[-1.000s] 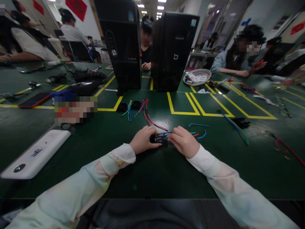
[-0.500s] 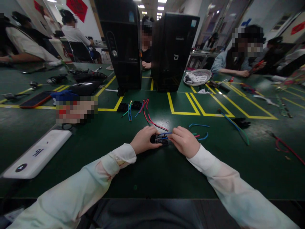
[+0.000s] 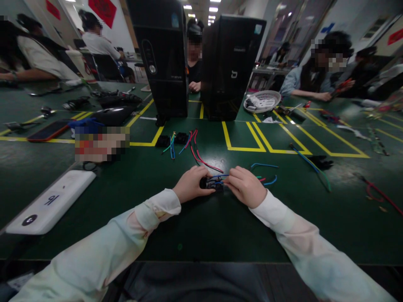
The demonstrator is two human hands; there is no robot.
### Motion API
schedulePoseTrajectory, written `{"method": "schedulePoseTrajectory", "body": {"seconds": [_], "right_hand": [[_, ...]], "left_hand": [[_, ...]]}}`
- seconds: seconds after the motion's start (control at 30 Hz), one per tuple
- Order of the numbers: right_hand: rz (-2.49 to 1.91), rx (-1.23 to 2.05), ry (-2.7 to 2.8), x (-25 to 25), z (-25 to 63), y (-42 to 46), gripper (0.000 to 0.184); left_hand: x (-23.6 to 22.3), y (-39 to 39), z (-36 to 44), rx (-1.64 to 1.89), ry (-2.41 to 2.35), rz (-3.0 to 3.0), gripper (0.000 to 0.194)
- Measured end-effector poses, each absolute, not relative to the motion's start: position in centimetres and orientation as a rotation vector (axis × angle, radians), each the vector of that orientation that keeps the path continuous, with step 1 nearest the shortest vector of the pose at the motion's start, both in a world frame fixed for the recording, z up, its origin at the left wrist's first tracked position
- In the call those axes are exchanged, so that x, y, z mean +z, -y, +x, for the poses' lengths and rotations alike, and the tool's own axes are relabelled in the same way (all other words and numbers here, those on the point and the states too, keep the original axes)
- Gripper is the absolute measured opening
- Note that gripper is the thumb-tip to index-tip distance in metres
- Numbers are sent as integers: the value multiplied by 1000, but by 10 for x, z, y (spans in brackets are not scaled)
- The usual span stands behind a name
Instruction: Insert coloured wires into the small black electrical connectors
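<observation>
Low over the green table, my left hand (image 3: 192, 183) is closed round the left side of a small black part (image 3: 217, 187) with metal and wires in its open side; its exact kind I cannot make out. My right hand (image 3: 246, 185) pinches at the part's right side, on a blue wire (image 3: 225, 182) that runs into it. Ends of green, red and blue wires (image 3: 269, 181) come out beyond my right fingers. A loose blue wire (image 3: 263, 164) lies just behind that hand. The right fingertips are partly hidden.
Behind my hands lie red and black wires (image 3: 201, 161), a blue-green wire bundle (image 3: 172, 147) and small black parts (image 3: 181, 138). Two black computer towers (image 3: 234, 71) stand at the back. A white basket (image 3: 273, 97) is right of them; a white power bank (image 3: 59, 201) lies left.
The view has shifted very slightly. Both hands keep the same hold on the black part and blue wire.
</observation>
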State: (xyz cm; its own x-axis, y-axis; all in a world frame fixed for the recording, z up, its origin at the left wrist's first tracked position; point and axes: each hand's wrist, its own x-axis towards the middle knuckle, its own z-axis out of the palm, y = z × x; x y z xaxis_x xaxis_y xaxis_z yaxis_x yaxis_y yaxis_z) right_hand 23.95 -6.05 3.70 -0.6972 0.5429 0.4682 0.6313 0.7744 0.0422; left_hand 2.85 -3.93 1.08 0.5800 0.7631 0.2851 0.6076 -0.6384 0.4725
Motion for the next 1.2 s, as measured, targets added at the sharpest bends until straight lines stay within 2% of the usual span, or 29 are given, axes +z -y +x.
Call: {"method": "schedulePoseTrajectory", "body": {"seconds": [0.43,0.73,0.97,1.2], "right_hand": [[-1059,-184,2365,30,231,55,21],[-845,110,2465,38,242,53,13],[-999,25,2360,29,236,53,15],[-1050,12,2543,32,242,59,17]], "left_hand": [[11,38,28,646,-1107,2516,31],[9,38,28,681,-1130,2488,32],[10,36,28,647,-1097,2506,31],[8,38,29,663,-1140,2503,32]]}}
